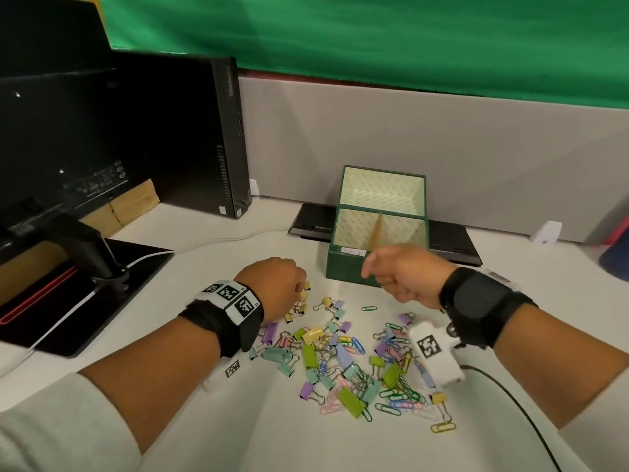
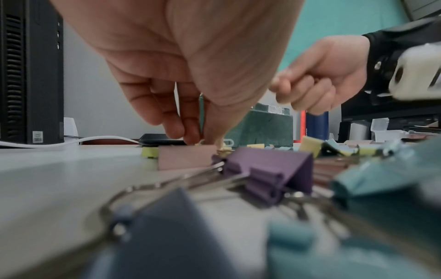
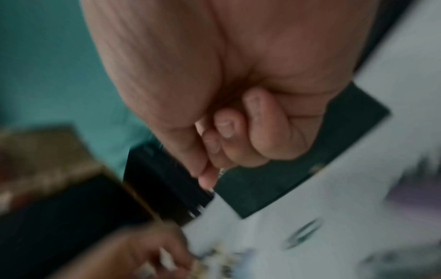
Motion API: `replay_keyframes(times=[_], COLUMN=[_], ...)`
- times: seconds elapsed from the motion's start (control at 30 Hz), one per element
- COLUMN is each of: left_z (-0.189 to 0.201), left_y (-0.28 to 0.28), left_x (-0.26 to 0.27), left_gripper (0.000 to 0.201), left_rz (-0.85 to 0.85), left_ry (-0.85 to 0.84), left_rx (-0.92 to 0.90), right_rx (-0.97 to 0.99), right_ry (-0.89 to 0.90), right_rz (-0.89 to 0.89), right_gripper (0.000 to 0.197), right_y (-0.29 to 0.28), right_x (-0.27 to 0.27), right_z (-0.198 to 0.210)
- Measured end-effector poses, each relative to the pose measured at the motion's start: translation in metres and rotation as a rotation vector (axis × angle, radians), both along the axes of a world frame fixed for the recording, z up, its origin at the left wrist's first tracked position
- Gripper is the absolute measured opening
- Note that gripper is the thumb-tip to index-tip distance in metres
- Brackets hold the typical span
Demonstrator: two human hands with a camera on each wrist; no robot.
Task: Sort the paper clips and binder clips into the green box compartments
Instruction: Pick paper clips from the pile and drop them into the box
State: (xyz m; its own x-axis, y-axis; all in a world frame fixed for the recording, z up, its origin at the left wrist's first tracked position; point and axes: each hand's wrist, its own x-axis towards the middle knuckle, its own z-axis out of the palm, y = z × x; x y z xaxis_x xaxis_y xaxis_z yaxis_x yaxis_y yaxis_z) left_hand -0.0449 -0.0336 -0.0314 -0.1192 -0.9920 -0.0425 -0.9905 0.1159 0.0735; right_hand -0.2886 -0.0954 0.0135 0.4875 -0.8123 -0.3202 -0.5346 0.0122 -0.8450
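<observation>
A green box [image 1: 343,267] stands open at the back of the desk, with one rear compartment and two front ones split by a cardboard divider [image 1: 376,229]. All three look empty. A mixed pile of coloured binder clips and paper clips [image 1: 340,356] lies in front of it. My left hand [image 1: 299,289] reaches down at the pile's far left edge. Its thumb and fingertips [image 2: 190,137] pinch at a small yellow binder clip [image 1: 304,296], behind a pink clip [image 2: 186,156]. My right hand [image 1: 371,274] hovers before the box's front wall [image 3: 310,151]. Its fingers [image 3: 229,128] are curled tight and nothing shows in them.
A black PC tower [image 1: 190,131] and a monitor base [image 1: 102,267] fill the left side. A flat black device [image 1: 452,240] lies behind the box. A black cable [image 1: 510,396] runs along the right. A lone green paper clip [image 1: 368,308] lies between pile and box.
</observation>
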Motion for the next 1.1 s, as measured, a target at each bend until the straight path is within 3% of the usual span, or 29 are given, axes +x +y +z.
replay_keyframes(times=[0.07,0.13,0.33,0.47,0.53,0.6,0.67,0.73,0.8,0.9,0.93,1.0,1.1], left_z=[0.002,0.005,0.011,0.003,0.001,-0.001,-0.003,-0.002,0.000,0.001,0.000,-0.002,-0.002], left_y=[0.001,0.003,0.015,0.033,0.041,0.048,0.052,0.054,0.056,0.056,0.056,0.055,0.055], left_x=[0.000,-0.001,-0.004,0.004,0.009,0.013,0.013,0.012,0.010,0.010,0.010,0.012,0.013], left_gripper=[0.015,0.015,0.015,0.035,0.023,0.019,0.018,0.014,0.019,0.038,0.039,0.034,0.018], left_rz=[-0.014,-0.004,0.054,-0.071,-0.117,-0.133,-0.139,-0.138,-0.128,-0.163,-0.157,-0.121,-0.077], left_ry=[-0.012,-0.009,0.107,0.130,0.105,0.094,0.104,0.131,0.128,0.062,0.056,0.073,0.098], left_rx=[-0.006,-0.019,-0.052,0.058,0.094,0.086,0.071,0.070,0.115,0.162,0.165,0.152,0.130], right_rx=[-0.407,-0.548,-0.512,-0.436,-0.324,0.026,0.347,0.454,0.339,-0.294,-0.440,-0.515,-0.589], right_ry=[0.523,0.738,0.860,0.862,0.685,0.159,-0.355,-0.519,-0.347,0.400,0.549,0.658,0.677], right_rz=[0.251,0.372,0.430,0.456,0.377,0.183,0.029,0.005,0.063,0.380,0.490,0.577,0.577], right_gripper=[0.012,0.009,0.019,0.022,0.017,0.012,0.019,0.023,0.019,0.007,0.001,0.008,0.010], right_y=[0.002,0.004,0.002,0.003,0.003,0.004,0.004,0.007,0.012,0.026,0.030,0.039,0.044], right_x=[0.006,0.011,0.023,0.014,0.009,0.003,-0.001,-0.002,0.006,0.021,0.025,0.031,0.033], right_z=[-0.007,-0.017,-0.026,-0.020,-0.017,-0.015,-0.014,-0.015,-0.014,-0.013,-0.016,-0.020,-0.024])
